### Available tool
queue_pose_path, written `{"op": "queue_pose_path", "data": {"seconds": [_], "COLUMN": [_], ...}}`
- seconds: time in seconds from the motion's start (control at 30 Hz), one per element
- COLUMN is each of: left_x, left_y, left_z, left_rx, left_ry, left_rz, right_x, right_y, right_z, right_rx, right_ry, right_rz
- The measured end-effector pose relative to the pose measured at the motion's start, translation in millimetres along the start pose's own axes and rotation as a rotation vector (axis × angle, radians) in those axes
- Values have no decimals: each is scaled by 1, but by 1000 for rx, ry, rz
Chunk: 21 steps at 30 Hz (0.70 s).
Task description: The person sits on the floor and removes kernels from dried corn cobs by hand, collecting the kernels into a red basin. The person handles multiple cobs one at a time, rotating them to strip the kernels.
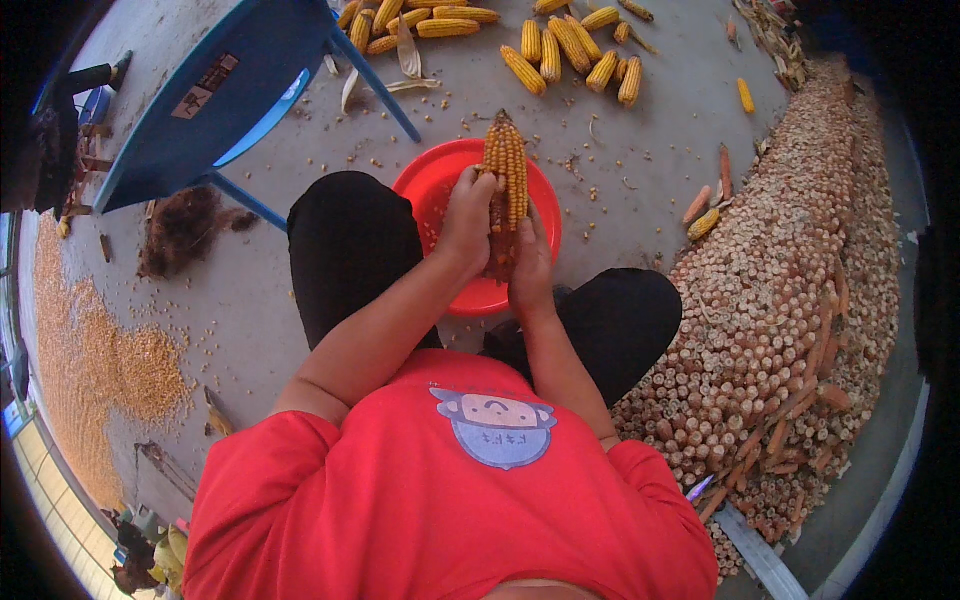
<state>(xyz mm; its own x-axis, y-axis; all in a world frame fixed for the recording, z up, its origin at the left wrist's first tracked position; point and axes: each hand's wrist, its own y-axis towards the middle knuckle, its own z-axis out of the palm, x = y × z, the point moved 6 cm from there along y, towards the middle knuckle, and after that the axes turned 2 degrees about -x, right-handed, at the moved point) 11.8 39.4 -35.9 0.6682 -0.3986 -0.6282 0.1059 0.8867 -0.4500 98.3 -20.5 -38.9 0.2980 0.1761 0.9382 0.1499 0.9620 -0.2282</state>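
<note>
Both hands hold one ear of dried yellow corn point(508, 161), upright in the picture over a red plastic basin point(546, 225). My left hand point(471, 214) grips its left side, with the thumb on the kernels. My right hand point(531, 259) wraps the lower right side, its fingers partly hidden behind the ear. The upper part of the ear bears rows of kernels; its lower left part is reddish and looks stripped of kernels. Some loose kernels lie in the basin, whose middle is mostly hidden by the hands and the ear.
A blue plastic chair point(202, 105) stands at the upper left. Whole corn ears point(570, 46) lie on the concrete floor ahead. A long stack of bare cobs point(757, 300) runs along the right. Spread loose kernels point(112, 352) and a clump of corn silk point(180, 232) lie left.
</note>
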Motion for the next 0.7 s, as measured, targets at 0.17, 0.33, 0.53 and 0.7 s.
{"op": "queue_pose_path", "data": {"seconds": [0.17, 0.33, 0.53, 0.7], "left_x": [1, 4, 12, 11], "left_y": [-3, 3, 8, 9], "left_z": [4, 2, -5, -6], "left_rx": [23, -13, -16, 7], "left_ry": [-72, -74, -109, -94], "left_rz": [-28, -48, -109, -60], "right_x": [-10, -2, 1, 2], "right_y": [3, 0, -3, -2], "right_z": [-5, -2, -1, 0], "right_rx": [-17, -10, -26, -5], "right_ry": [67, 31, -1, 0], "right_rz": [4, 20, 23, 1]}}
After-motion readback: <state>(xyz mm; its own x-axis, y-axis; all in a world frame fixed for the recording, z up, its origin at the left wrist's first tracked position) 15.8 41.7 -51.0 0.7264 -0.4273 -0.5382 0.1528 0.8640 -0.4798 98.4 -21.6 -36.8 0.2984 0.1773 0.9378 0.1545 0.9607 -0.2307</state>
